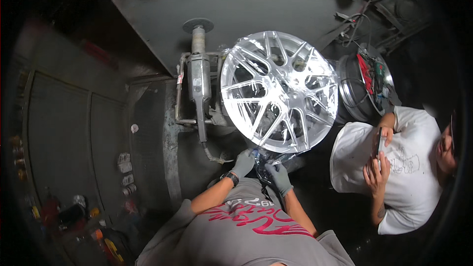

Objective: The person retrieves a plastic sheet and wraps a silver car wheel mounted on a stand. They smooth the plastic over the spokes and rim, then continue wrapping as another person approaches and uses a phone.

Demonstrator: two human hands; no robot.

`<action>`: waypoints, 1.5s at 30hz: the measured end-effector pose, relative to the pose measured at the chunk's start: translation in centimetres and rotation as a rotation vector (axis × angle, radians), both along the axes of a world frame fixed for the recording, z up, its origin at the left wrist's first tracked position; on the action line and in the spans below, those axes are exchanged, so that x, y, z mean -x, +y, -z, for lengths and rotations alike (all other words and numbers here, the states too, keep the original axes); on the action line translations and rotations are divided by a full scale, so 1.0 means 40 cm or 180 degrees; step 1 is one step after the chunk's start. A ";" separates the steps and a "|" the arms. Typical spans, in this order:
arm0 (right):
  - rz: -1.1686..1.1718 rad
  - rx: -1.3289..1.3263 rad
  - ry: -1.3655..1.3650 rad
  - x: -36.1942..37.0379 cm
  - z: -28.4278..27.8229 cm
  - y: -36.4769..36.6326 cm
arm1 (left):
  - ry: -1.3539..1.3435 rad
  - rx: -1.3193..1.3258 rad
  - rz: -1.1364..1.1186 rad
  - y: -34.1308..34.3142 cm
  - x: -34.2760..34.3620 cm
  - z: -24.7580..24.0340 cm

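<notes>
A silver multi-spoke car wheel rim [281, 91] lies face up in front of me, with glossy clear plastic film [246, 51] stretched over it. Some of the film gathers into a bunch [263, 160] at the rim's near edge. My left hand [244, 162], in a grey glove, is closed on this bunch from the left. From the right, my right hand [280, 178], gloved too, pinches the same gathered film. Both hands are close together between my body and the rim.
A long grinder with a round disc [198, 69] rests on a metal frame left of the rim. Another wheel rim [357, 93] stands at right, holding a green power tool [379, 71] and red cloth. A person in a white shirt [394, 162] holds a phone at right. Behind is a dark table [236, 5].
</notes>
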State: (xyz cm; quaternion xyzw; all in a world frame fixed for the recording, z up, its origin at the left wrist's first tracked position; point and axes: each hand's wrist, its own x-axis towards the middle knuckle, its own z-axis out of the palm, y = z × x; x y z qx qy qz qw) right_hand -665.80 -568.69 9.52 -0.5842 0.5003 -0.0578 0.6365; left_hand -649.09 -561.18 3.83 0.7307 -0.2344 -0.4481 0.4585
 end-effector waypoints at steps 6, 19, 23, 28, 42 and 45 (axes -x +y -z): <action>0.0010 0.0749 -0.0314 -0.016 -0.071 -0.016 | 0.0760 -0.0115 -0.0260 -0.018 0.040 0.012; -0.1759 0.2050 0.1276 -0.142 -0.129 -0.068 | -0.1236 0.0572 -0.0368 -0.035 0.206 0.014; -0.1963 0.2291 0.1512 -0.142 -0.034 -0.111 | -0.1863 0.0183 0.0544 -0.016 0.288 0.044; -0.1400 0.2660 0.0603 -0.079 -0.001 -0.070 | -0.1350 -0.0513 -0.0765 0.058 0.281 -0.139; -0.0435 0.0946 -0.0440 0.008 0.114 0.006 | -0.2276 -0.1028 0.0592 -0.169 0.173 -0.130; -0.2841 0.2199 0.0607 0.015 -0.016 -0.010 | -0.2113 -0.0790 0.0016 -0.158 0.163 -0.136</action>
